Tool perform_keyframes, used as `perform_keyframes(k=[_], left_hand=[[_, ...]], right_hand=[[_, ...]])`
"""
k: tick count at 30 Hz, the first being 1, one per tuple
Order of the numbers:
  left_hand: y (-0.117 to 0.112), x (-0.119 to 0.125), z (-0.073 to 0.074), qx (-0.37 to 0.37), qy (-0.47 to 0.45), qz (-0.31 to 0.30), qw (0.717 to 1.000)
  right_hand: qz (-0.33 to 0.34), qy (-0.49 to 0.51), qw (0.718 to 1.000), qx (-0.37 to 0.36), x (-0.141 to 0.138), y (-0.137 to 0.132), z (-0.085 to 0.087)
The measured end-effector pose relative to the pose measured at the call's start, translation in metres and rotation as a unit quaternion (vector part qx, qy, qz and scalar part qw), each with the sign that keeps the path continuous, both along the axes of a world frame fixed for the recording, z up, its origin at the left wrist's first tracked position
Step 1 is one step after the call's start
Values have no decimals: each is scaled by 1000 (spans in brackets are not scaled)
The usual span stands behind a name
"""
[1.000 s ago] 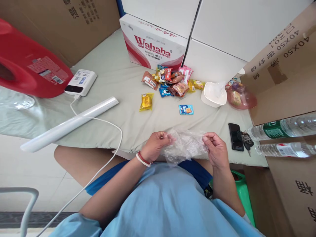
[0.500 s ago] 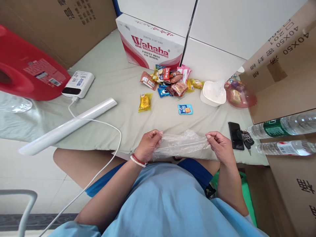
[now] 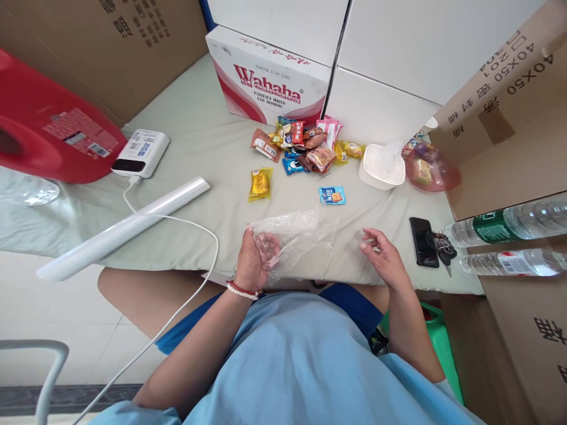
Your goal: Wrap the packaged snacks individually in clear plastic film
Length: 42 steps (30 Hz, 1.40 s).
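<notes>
My left hand (image 3: 254, 260) grips a clear plastic bag (image 3: 296, 233) at the front edge of the grey-green padded surface (image 3: 208, 147); the bag's crumpled film lies over the fingers and trails to the right. My right hand (image 3: 383, 257) hovers apart from the bag, fingers loosely curled and holding nothing. Beyond the hands lie a blue snack packet (image 3: 332, 195), a yellow snack packet (image 3: 260, 183) and a pile of wrapped snacks (image 3: 305, 150).
A white bowl (image 3: 381, 167) and a pink bowl (image 3: 432, 168) stand at the right. A phone (image 3: 420, 242), keys (image 3: 443, 245) and two water bottles (image 3: 505, 230) lie near cardboard boxes. A white roll (image 3: 124, 227), power bank (image 3: 139, 153), red jug (image 3: 48, 127) and Wahaha carton (image 3: 270, 79) are also present.
Both hands held the bag stretched between them; now my right hand has let go and my left hand has lifted the bag up and to the left.
</notes>
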<state>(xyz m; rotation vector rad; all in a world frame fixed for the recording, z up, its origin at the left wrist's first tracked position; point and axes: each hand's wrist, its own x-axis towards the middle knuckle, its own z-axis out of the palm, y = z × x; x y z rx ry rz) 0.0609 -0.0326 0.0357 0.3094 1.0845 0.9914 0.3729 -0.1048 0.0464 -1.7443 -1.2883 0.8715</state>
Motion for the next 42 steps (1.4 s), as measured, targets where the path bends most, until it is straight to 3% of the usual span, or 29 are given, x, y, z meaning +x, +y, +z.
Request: perform_keyframes(k=[4,10,16,19,22,26,29,31,33,35,38,40,42], left_hand=[[-1,-2,0,17,-22,-33,999],[4,-21,2,0,-66,18,998],[15,-29,11,4,-48,49,998],[18,-22,19,22,-23,21,999],[16,-14,25,56,6,-22,998],[18,-14,32,46,-2,-48,998],[24,-16,41,90,22,22,995],[27,-15,45,136,52,68,987],[26,-12,44,160,77,77,981],[21,-9,34,162,105,67,979],[9,-11,7,144,179,61,971],[0,-19,-11,135,234,47,962],[-9,-28,-24,141,290,33,946]], right_hand=[[99,-67,992,32,-20,26,-24],[174,-137,971,85,-45,86,-47],[229,-164,949,141,-46,124,-27],[299,-186,924,149,-54,130,-18],[355,-226,896,139,-67,137,-20],[330,-260,897,137,-72,146,-10],[239,-272,905,225,-62,131,21],[165,-299,899,272,-53,107,41],[128,-335,889,283,-46,77,48],[135,-363,881,272,-42,44,39],[173,-380,878,236,-36,0,7],[222,-366,883,191,-32,-23,-10],[279,-322,895,133,-28,-39,-15]])
